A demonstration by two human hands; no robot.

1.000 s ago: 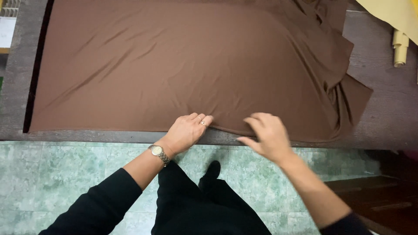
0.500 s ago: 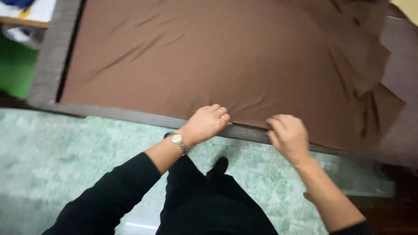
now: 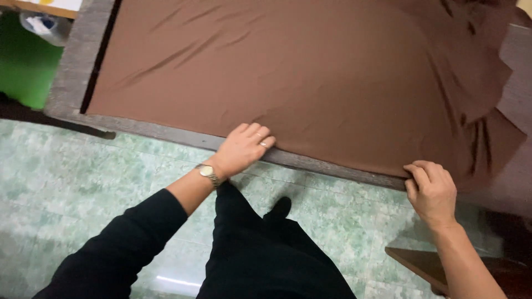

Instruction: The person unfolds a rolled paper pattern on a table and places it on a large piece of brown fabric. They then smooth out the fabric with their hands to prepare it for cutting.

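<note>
A large brown cloth (image 3: pixel 310 72) lies spread flat over a dark wooden table (image 3: pixel 77 61), with folds bunched at its right side. My left hand (image 3: pixel 244 148) rests palm down on the cloth's near edge at the table's front edge, fingers together; a metal watch is on that wrist. My right hand (image 3: pixel 432 191) is farther right, its fingers curled over the cloth's near hem at the table edge, pinching it.
Green marbled floor tiles (image 3: pixel 83 188) run below the table, with my black trousers and shoe over them. A green surface (image 3: pixel 25 66) and a crumpled plastic bag (image 3: pixel 41 25) sit at the far left. A dark wooden piece (image 3: pixel 421 266) lies low right.
My right hand slid to the right along the cloth's near hem, widening the gap between my hands. The left hand stayed on the edge. The view shifted right.
</note>
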